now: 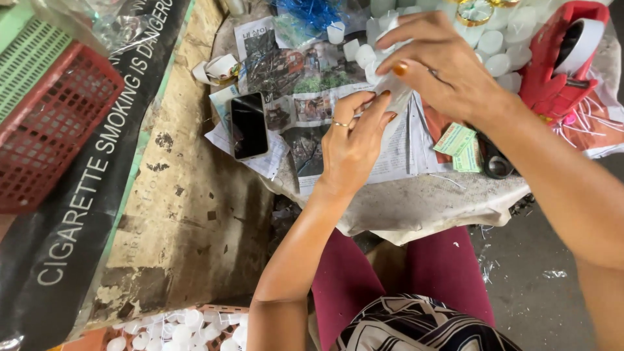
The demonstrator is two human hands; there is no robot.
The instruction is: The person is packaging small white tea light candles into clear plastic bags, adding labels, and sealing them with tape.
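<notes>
My left hand (pixel 351 140), with a ring on one finger, and my right hand (pixel 442 62) meet over a small round table (pixel 422 201) covered in newspaper. Between their fingertips they pinch a small clear plastic packet (pixel 398 94) that seems to hold white pieces; what is inside is partly hidden by my fingers. Behind the hands lies a heap of small white round candles (pixel 497 49). My lap in dark red trousers shows below the table edge.
A black phone (pixel 249 125) lies at the table's left. A red tape dispenser (pixel 559 58) stands at the right, scissors (pixel 497 162) and green paper slips (pixel 458 140) near it. A red basket (pixel 45 123) sits far left; a crate of white candles (pixel 175 328) below.
</notes>
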